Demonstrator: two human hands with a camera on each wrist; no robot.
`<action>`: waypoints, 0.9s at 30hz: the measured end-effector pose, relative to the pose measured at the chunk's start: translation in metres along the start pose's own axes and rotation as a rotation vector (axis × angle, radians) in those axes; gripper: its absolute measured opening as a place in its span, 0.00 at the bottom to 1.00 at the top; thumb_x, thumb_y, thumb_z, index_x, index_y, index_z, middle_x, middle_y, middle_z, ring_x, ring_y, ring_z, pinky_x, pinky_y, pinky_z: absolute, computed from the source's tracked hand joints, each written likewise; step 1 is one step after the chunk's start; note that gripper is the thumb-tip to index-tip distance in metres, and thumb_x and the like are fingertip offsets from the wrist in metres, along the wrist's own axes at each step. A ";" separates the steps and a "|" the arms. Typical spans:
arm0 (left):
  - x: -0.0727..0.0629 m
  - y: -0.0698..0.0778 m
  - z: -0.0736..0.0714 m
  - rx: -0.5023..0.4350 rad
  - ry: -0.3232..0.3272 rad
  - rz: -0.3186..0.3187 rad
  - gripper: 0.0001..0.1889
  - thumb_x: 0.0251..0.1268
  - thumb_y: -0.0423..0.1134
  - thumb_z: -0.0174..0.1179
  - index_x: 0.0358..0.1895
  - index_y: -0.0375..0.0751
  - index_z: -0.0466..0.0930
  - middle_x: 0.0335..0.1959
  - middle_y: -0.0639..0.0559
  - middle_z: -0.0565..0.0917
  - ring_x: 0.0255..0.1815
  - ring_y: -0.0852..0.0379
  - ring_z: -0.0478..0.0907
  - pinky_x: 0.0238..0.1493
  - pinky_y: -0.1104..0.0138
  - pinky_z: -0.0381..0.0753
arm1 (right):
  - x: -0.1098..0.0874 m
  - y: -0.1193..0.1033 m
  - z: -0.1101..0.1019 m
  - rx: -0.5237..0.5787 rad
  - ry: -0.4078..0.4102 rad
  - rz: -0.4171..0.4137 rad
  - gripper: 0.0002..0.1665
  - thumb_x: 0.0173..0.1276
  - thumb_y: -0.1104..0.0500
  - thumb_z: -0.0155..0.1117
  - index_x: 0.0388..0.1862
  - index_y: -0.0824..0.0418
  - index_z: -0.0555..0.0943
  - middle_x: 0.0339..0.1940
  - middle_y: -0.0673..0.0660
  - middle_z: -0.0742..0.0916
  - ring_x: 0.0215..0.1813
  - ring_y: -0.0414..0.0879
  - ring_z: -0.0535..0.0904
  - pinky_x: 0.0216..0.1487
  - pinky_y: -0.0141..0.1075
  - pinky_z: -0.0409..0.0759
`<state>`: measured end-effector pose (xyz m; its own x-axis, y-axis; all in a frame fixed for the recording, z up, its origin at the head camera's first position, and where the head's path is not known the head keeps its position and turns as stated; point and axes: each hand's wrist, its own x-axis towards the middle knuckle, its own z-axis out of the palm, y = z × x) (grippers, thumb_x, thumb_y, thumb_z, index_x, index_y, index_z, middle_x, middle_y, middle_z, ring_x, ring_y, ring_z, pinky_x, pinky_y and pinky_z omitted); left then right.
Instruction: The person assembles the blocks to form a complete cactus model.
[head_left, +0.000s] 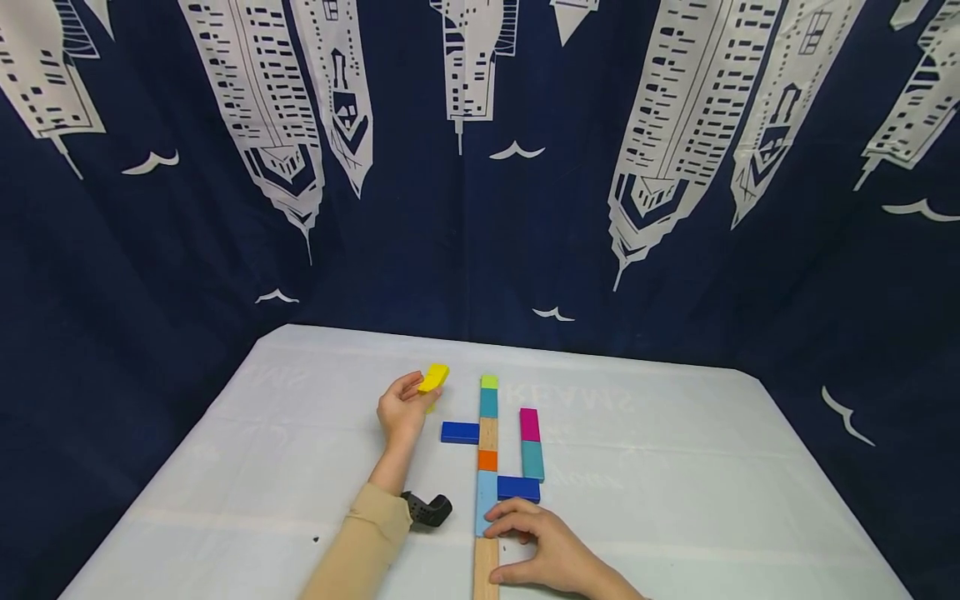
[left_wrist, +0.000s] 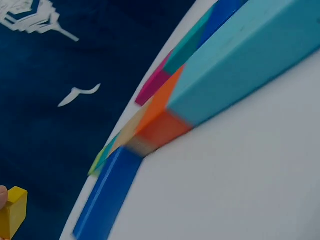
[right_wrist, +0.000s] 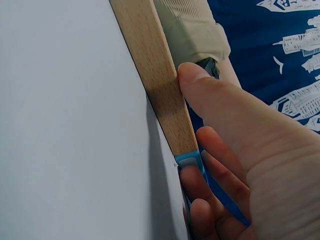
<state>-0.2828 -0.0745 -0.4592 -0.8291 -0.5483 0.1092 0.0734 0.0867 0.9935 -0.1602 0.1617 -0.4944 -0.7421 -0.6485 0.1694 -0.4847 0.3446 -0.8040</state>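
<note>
A yellow block [head_left: 433, 378] is held up off the table between the thumb and fingers of my left hand [head_left: 402, 408]; its edge also shows in the left wrist view. My right hand [head_left: 551, 546] rests along a line of blocks, fingertips at the light blue block [head_left: 486, 500] and thumb at the edge of a long wooden block [right_wrist: 155, 75]. Beyond the light blue one the line continues with an orange block [head_left: 487, 460], a short wooden block [head_left: 488, 433], a teal block [head_left: 489, 403] and a lime green block [head_left: 489, 382].
Dark blue blocks branch off the line, one left [head_left: 460, 432] and one right [head_left: 518, 489]. A magenta block [head_left: 529, 424] and another teal block [head_left: 532, 460] run parallel on the right. Behind the white table [head_left: 675, 467] hangs a navy printed curtain [head_left: 465, 225].
</note>
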 end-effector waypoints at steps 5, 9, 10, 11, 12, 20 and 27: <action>-0.010 -0.006 0.013 0.031 -0.010 0.003 0.21 0.40 0.32 0.76 0.43 0.35 0.84 0.41 0.45 0.85 0.39 0.50 0.78 0.45 0.61 0.79 | 0.000 0.001 0.001 -0.005 0.000 -0.002 0.20 0.53 0.44 0.72 0.45 0.45 0.83 0.52 0.45 0.80 0.48 0.38 0.73 0.40 0.29 0.74; -0.015 -0.014 0.018 0.046 -0.015 0.013 0.20 0.39 0.32 0.76 0.41 0.34 0.84 0.39 0.45 0.85 0.38 0.50 0.79 0.44 0.59 0.80 | 0.000 0.002 0.001 -0.002 0.003 -0.013 0.19 0.53 0.45 0.73 0.45 0.45 0.83 0.52 0.45 0.80 0.48 0.39 0.73 0.39 0.29 0.74; -0.016 -0.016 0.019 0.044 -0.015 0.016 0.20 0.38 0.31 0.76 0.41 0.34 0.84 0.39 0.45 0.85 0.38 0.49 0.79 0.44 0.59 0.80 | 0.000 0.002 0.001 -0.001 0.004 -0.017 0.19 0.53 0.46 0.73 0.45 0.45 0.83 0.52 0.46 0.80 0.48 0.39 0.73 0.39 0.29 0.74; -0.016 -0.018 0.019 0.041 -0.015 0.020 0.20 0.38 0.31 0.76 0.41 0.34 0.84 0.38 0.45 0.85 0.37 0.49 0.79 0.44 0.59 0.80 | 0.000 0.002 0.001 -0.001 0.005 -0.021 0.19 0.53 0.46 0.73 0.45 0.45 0.83 0.52 0.46 0.80 0.48 0.39 0.73 0.38 0.29 0.74; -0.017 -0.020 0.019 0.037 -0.015 0.026 0.20 0.38 0.31 0.76 0.41 0.34 0.84 0.38 0.45 0.85 0.37 0.49 0.79 0.44 0.59 0.80 | 0.000 0.002 0.001 -0.002 0.006 -0.025 0.19 0.53 0.47 0.73 0.45 0.45 0.83 0.52 0.46 0.80 0.47 0.38 0.73 0.38 0.29 0.74; -0.018 -0.031 0.019 0.090 -0.020 0.062 0.19 0.38 0.30 0.76 0.39 0.34 0.84 0.36 0.44 0.84 0.35 0.50 0.79 0.41 0.61 0.81 | 0.000 0.000 0.001 -0.005 0.003 -0.028 0.19 0.53 0.47 0.73 0.45 0.46 0.83 0.53 0.47 0.80 0.47 0.38 0.73 0.38 0.29 0.74; -0.019 -0.035 0.018 0.170 -0.049 0.086 0.18 0.41 0.32 0.75 0.40 0.34 0.83 0.35 0.45 0.83 0.37 0.50 0.78 0.42 0.59 0.79 | 0.000 0.000 0.001 -0.006 0.000 -0.020 0.20 0.53 0.47 0.73 0.45 0.46 0.83 0.52 0.47 0.80 0.48 0.38 0.73 0.39 0.29 0.74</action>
<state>-0.2796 -0.0520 -0.4964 -0.8501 -0.4919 0.1878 0.0541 0.2732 0.9604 -0.1601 0.1608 -0.4943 -0.7321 -0.6555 0.1855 -0.5025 0.3357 -0.7968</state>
